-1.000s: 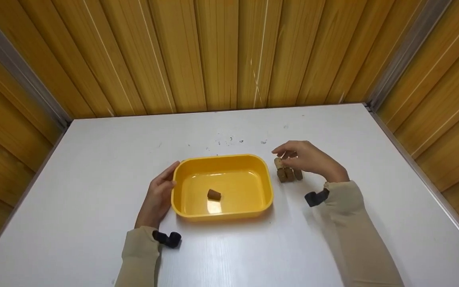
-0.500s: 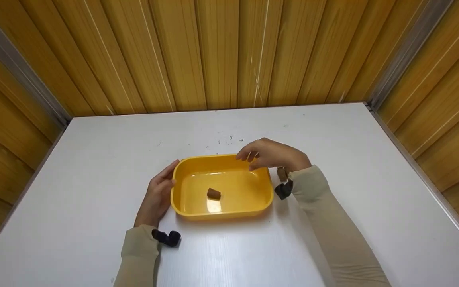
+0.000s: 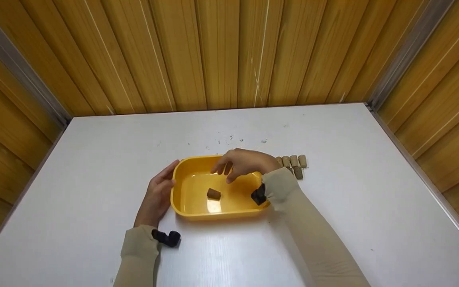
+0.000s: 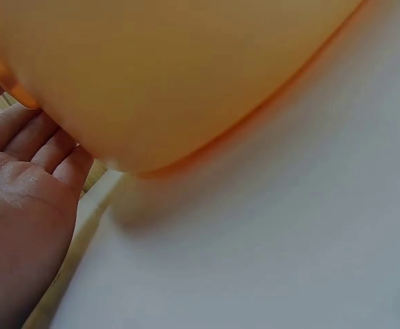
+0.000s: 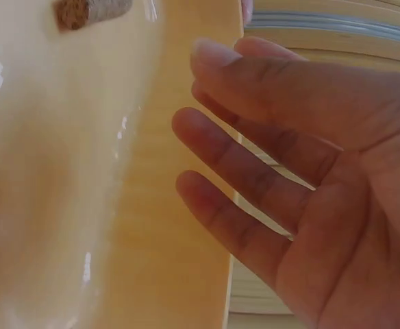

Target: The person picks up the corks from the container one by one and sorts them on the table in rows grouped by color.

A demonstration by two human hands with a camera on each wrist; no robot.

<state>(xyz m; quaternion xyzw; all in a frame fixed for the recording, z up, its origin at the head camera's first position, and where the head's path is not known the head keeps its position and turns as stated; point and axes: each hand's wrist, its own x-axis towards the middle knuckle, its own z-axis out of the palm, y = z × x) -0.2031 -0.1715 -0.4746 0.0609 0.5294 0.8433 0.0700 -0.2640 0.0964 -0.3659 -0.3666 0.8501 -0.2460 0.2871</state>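
Observation:
A yellow plastic tray (image 3: 197,216) sits on the table in the head view, with one brown cork (image 3: 214,194) lying on its floor. At the tray's left end my left hand (image 3: 155,195) holds the rim, thumb at the edge and fingers along the outer wall. Over the tray's right half hovers my right hand (image 3: 245,162), fingers loosely bent and apart. The right wrist view shows nothing between those fingers (image 5: 220,147), and the cork (image 5: 94,10) is apart from them. Several more corks (image 3: 302,161) lie right of the tray, partly hidden behind my right wrist.
The white tabletop (image 3: 114,155) carries small dark marks behind the tray. Yellow wood-look panels (image 3: 217,56) rise at the back and both sides. A black wrist camera (image 3: 167,238) sticks out from each beige sleeve.
My right hand has moved left from the group of corks to above the tray, uncovering corks in the back row. The left hand and the cork in the tray stay put.

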